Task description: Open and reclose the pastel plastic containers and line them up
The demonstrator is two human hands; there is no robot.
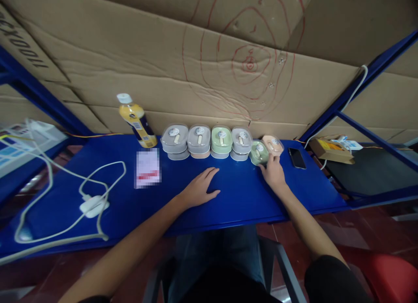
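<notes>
The left hand [199,189] is spread wide; the peach container [273,143] is touched by the right hand [274,174]. Its grip cannot be told.

Creased brown cardboard wall [130,63] with hand-drawn red rings [250,64], blue metal posts [372,72] slanting at left and right, glossy blue surface [241,198] across the middle, dark red tiled floor [349,227] below, grey chair frame [288,268] near the lower edge

The boxes [221,139] are topped with clear, glossy plastic; the blue table [241,190] is smoothly finished, slightly shiny; matt, creased cardboard [146,63] is seen behind
</notes>
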